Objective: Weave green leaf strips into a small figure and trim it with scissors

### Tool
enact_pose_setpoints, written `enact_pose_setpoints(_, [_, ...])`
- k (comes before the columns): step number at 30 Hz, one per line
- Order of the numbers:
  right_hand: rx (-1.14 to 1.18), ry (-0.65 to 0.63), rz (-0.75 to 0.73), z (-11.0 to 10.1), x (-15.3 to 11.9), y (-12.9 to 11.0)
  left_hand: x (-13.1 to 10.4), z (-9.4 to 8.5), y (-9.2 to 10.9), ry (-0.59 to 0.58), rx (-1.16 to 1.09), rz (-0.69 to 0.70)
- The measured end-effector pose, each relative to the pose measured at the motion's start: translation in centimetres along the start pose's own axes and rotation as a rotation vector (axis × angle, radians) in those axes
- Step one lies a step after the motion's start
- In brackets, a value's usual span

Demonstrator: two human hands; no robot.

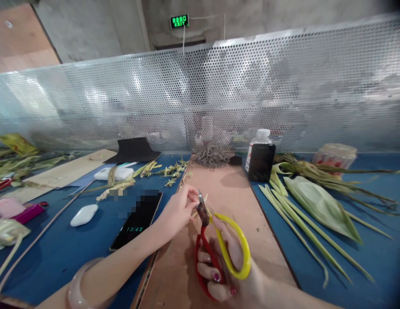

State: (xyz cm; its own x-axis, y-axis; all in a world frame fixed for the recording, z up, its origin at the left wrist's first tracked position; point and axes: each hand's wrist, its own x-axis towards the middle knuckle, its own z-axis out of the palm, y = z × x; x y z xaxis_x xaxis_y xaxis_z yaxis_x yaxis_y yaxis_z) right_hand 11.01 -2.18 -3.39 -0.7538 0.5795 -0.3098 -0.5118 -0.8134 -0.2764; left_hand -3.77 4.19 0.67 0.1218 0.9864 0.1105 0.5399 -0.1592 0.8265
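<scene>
My right hand (230, 257) grips a pair of scissors (204, 214) with one red and one yellow handle loop. The blades point up and away, close together, and look dark and rusty near the pivot. Right beside the blades, my left hand (182, 206) is closed in a pinch. Thin pale strands show around its fingertips and the blade; what exactly the fingers hold is mostly hidden. Both hands are above a bare wooden board (225, 184) that runs down the middle of the blue table.
Left of the board lie a phone (137, 221), a white earbud case (84, 215) and plant scraps (174, 169). Grey cord (212, 155) is heaped at the board's far end. A bottle (262, 141) and green husk leaves (322, 206) are at right. Perforated metal panels (251, 86) stand behind.
</scene>
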Motion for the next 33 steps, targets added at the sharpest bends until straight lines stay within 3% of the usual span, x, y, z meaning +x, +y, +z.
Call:
enact_pose_setpoints(20, [0.0, -0.015, -0.051, 0.4, -0.3, 0.0, 0.0, 0.1, -0.2, -0.007, -0.024, 0.01])
enact_pose_setpoints(24, [-0.008, -0.042, 0.01, 0.5, -0.5, -0.5, 0.2, -0.6, -0.3, 0.08, 0.029, 0.026])
enact_pose_setpoints(29, [-0.039, -0.197, 0.027, 1.3, -2.5, -1.7, 1.2, -2.1, -0.7, 0.252, 0.116, 0.142])
enact_pose_setpoints(33, [-0.137, -0.296, -0.078, 2.8, -5.0, -4.8, 1.3, -2.7, 0.0, 0.457, 0.06, 0.242])
